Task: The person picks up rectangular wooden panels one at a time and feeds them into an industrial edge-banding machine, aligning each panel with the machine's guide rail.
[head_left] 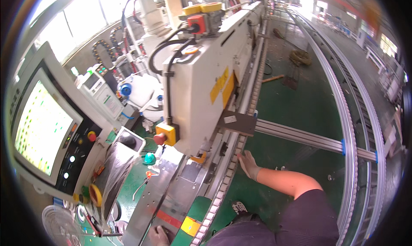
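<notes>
My right hand [249, 165], in a pale glove, reaches to the white-segmented conveyor track [226, 181] along the machine's side. Its fingers are outstretched and hold nothing. Just beyond it, a dark brown panel [237, 123] with a small white label lies across the track, partly under the machine's white housing [193, 96]. Down at the lower edge, my gloved left hand [158, 236] lies on the grey metal machine bed [148, 218], fingers extended, beside a dark brown surface [171, 232]. The frame edge cuts off part of this hand.
A control console with a lit screen [40, 128] stands at left. A red stop button [160, 138] juts from the housing. To the right, an aluminium crossbeam [296, 136] joins long conveyor rails [343, 113]. A wooden-handled tool [273, 78] lies on the green floor. A caged fan [60, 224] stands lower left.
</notes>
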### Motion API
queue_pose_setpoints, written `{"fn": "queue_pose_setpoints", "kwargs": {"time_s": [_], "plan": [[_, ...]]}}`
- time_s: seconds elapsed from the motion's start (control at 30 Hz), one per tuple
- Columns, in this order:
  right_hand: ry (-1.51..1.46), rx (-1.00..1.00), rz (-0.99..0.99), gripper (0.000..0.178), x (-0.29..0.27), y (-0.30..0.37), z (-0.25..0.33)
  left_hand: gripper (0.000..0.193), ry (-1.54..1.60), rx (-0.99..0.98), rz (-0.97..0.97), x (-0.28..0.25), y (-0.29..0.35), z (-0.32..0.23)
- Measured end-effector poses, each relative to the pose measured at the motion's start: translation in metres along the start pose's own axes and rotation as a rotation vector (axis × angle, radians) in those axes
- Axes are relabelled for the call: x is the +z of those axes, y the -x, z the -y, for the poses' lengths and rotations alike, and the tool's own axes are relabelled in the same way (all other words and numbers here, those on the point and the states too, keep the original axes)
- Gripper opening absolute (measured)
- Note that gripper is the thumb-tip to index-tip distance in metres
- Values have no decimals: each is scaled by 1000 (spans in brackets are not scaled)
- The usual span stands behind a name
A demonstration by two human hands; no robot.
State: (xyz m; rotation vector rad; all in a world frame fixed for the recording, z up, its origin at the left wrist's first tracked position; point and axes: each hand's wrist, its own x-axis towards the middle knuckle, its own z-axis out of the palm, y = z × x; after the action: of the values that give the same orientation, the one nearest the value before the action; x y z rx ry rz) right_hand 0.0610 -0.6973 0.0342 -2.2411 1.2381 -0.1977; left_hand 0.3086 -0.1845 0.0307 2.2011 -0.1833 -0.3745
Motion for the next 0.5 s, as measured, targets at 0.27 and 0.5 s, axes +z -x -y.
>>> {"fn": "queue_pose_setpoints", "kwargs": {"time_s": [0.27,0.5], "plan": [[259,-793,34,35,-43,78,47,28,367,1113,1075,94,159,-324],[305,-976,317,25,-22,76,103,21,550,1497,1116,127,234,-362]]}}
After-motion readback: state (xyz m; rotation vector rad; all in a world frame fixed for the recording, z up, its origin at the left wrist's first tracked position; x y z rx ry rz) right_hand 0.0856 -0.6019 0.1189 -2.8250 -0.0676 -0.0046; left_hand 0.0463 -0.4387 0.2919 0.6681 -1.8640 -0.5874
